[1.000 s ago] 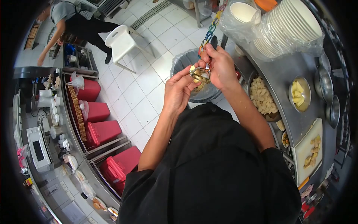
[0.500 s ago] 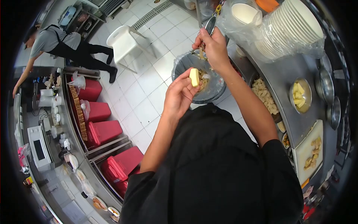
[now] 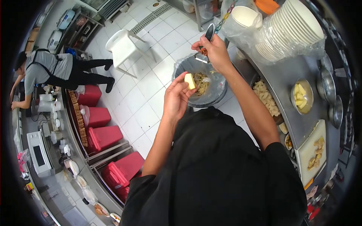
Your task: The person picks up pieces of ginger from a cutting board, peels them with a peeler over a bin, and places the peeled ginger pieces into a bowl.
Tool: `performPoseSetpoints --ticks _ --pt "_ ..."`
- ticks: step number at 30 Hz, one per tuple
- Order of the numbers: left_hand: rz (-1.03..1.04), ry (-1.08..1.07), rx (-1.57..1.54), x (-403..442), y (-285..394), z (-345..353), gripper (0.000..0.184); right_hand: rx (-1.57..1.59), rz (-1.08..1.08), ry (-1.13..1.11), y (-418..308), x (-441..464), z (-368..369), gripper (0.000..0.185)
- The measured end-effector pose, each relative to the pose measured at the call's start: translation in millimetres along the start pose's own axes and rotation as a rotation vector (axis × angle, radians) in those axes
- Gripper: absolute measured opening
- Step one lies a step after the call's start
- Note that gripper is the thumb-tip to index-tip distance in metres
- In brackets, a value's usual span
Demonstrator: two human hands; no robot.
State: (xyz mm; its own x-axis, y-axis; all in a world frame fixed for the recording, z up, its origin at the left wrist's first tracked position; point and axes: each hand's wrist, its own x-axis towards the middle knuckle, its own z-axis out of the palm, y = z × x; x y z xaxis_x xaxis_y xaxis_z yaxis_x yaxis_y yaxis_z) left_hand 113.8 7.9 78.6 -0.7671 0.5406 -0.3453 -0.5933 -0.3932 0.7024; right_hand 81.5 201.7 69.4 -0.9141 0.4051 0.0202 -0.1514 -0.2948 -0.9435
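Note:
My left hand (image 3: pixel 175 98) pinches a smooth pale-yellow piece of peeled ginger (image 3: pixel 189 81) over a lined bin (image 3: pixel 218 86). In my right hand (image 3: pixel 217 53) is a peeler (image 3: pixel 209 32), gripped by its dark handle; its metal head hangs below the fingers, apart from the ginger. A coloured chain (image 3: pixel 227 14) runs up beside the peeler's handle. Brownish peelings (image 3: pixel 203 89) lie inside the bin, below both hands. On the counter to the right, a metal bowl (image 3: pixel 306 107) contains several similar yellow pieces, and a white cutting board (image 3: pixel 306 158) carries knobbly ginger pieces (image 3: pixel 316 154).
Stacked white bowls (image 3: pixel 290 30) in plastic stand on the right counter (image 3: pixel 279 81). A white chair (image 3: pixel 126 47) is on the tiled floor ahead. Red bins (image 3: pixel 103 135) line the left counter, where a person in an apron (image 3: pixel 56 69) leans over.
The peeler head has come up off the ginger, and the strip of peel on it no longer shows. My left hand has shifted slightly left. The other person has leaned further over the counter.

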Motion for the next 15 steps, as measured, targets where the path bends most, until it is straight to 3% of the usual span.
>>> performPoseSetpoints --ticks 3,6,9,15 --pt "-0.002 0.006 0.027 1 2 -4 0.044 -0.187 0.08 -0.032 2 -4 -7 0.019" --pt "0.037 -0.031 0.095 3 7 -8 0.044 -0.123 0.036 0.074 -2 -18 -8 0.02" --pt "0.037 -0.052 0.199 4 18 -4 0.044 -0.389 -0.144 0.202 8 -45 -16 0.021" --pt "0.079 -0.37 0.4 9 38 32 0.043 -0.895 -0.214 0.388 26 -105 -7 0.015"
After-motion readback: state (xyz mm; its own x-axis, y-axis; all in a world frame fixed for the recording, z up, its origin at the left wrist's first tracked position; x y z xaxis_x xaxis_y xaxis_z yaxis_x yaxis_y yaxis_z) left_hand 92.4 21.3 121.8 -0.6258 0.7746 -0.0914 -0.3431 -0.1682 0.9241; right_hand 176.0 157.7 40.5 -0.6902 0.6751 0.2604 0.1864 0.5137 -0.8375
